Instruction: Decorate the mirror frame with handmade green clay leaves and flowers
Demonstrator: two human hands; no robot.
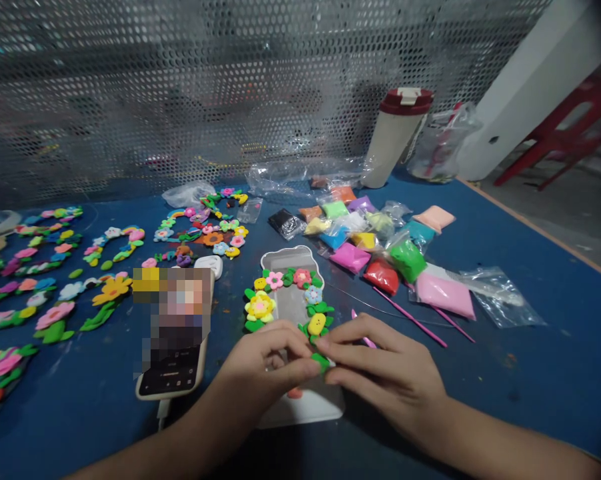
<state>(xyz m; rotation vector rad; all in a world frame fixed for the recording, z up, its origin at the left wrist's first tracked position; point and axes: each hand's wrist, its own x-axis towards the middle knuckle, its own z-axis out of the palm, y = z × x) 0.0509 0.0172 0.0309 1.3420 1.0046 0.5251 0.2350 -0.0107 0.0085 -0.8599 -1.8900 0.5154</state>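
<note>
A green clay leaf (321,362) is pinched at the fingertips of both my hands, low over a flat see-through sheet (291,307) with a white, curved edge. My left hand (273,360) is closed, thumb and index finger meeting at the leaf. From the other side, my right hand (393,367) grips it with bent fingers and thumb. Around the sheet runs a ring of clay flowers, including a yellow flower (259,307), a pink flower (275,280) and a blue flower (313,295). Just above my fingertips lies a yellow clay piece (317,325) with green leaves. My hands hide the ring's lower part.
A phone (173,373) with a cable lies left. Several finished clay rings (114,247) cover the table's left side. Bagged coloured clay (350,257), pink sticks (410,317) and a plastic bag (503,297) lie right. A tumbler (395,143) stands behind, before a perforated metal panel (205,100).
</note>
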